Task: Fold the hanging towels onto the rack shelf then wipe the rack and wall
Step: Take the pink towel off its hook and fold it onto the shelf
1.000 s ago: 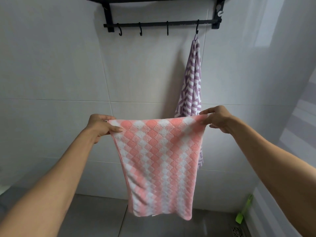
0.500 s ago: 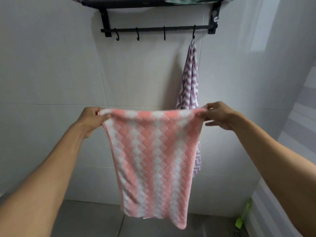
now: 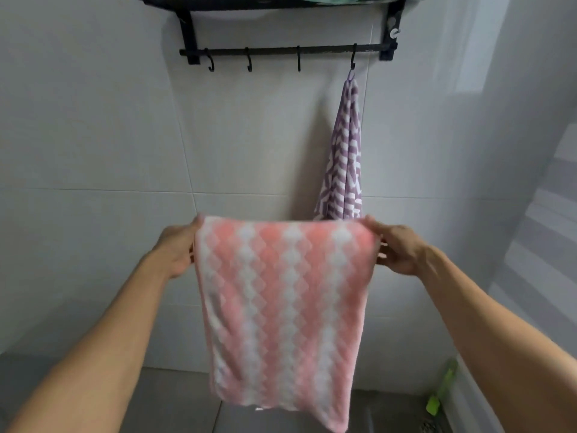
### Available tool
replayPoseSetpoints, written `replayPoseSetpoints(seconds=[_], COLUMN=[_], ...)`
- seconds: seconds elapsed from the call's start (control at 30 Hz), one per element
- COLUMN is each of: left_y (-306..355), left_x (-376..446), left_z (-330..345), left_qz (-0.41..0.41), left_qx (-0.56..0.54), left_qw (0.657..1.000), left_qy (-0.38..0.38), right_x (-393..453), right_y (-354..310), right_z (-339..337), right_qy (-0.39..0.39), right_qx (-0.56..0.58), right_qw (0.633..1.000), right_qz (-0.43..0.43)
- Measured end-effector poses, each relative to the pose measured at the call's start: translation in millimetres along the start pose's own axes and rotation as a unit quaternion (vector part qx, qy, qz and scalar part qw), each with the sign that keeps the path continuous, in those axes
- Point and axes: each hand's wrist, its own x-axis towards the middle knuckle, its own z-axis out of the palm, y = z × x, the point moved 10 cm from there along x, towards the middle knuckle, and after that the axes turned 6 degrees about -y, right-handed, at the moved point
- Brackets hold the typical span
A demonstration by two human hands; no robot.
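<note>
Both hands gripping: left hand (image 3: 175,251) and right hand (image 3: 398,250), fingers curled on the top corners of a pink towel (image 3: 281,310), stretched between, hanging free. Behind, purple towel (image 3: 345,157) on the last hook of a black rack (image 3: 287,53), tiled wall (image 3: 93,120).

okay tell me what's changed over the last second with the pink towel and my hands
The pink towel was draped over at its top, so a rounded fold now runs between the hands where a flat edge was stretched before. The left hand and right hand still grip its two upper corners, spread apart. The purple towel still hangs from the rightmost hook; the other hooks stay bare.
</note>
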Motion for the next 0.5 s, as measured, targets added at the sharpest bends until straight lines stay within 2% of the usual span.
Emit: replayPoseSetpoints(seconds=[0.07, 0.13, 0.2, 0.27, 0.37, 0.43, 0.5], left_y=[7.7, -34.1, -62.6, -58.4, -33.8, -49.1, -60.7], left_x=[-9.7, -23.8, -26.7, -19.8, -9.3, -16.1, -18.3], left_z=[14.5, 15.3, 4.6, -4.6, 4.2, 1.6, -12.3], left_qz=[0.003, -0.044, -0.064, -0.048, -0.017, -0.048, -0.058], left_qx=[0.033, 0.101, 0.106, 0.055, -0.038, 0.007, 0.040], left_qw=[0.997, 0.991, 0.992, 0.997, 0.998, 0.998, 0.997], left_qy=[-0.067, -0.081, -0.022, 0.019, -0.045, -0.040, 0.017], right_x=[-5.8, -17.0, -18.6, -12.5, -9.3, -9.6, -9.5], right_y=[3.2, 37.1, 62.0, 58.4, 46.9, 51.7, 54.7], right_z=[8.4, 14.0, 11.3, 7.4, 7.3, 10.5, 12.6], right_qy=[-0.044, -0.076, -0.071, -0.039, -0.023, -0.043, -0.036], right_qx=[-0.007, -0.066, -0.076, -0.035, 0.016, -0.016, -0.018], right_qw=[0.999, 0.993, 0.991, 0.997, 0.998, 0.997, 0.998], right_qz=[0.016, 0.067, 0.084, 0.055, 0.055, 0.064, 0.057])
